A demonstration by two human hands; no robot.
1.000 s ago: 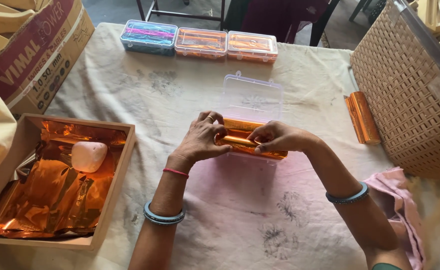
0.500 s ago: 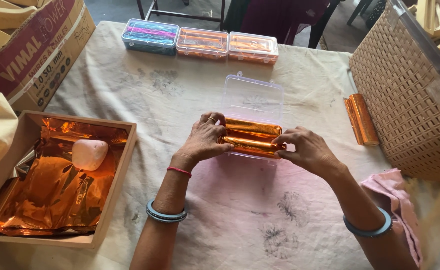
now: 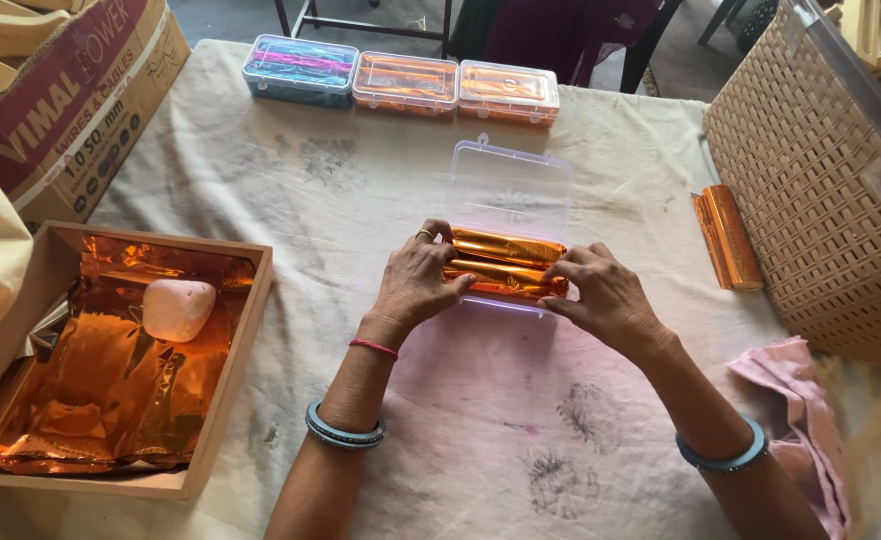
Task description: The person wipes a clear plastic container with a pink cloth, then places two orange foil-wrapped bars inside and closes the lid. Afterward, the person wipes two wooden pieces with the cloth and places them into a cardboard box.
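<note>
orange foil rolls (image 3: 505, 263) pressed into clear box (image 3: 512, 180) by both hands (image 3: 510, 285).

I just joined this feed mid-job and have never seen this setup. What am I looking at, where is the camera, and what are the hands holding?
There is no machine here: a person works with bare hands, filmed by a camera worn on the head, looking down. The left hand and right hand press on orange foil rolls lying in an open clear plastic case on a stained cloth-covered table. Three closed cases line the far edge. To the left, a wooden tray holds orange foil sheets and a pale block. Another foil roll lies beside a woven basket.
</note>
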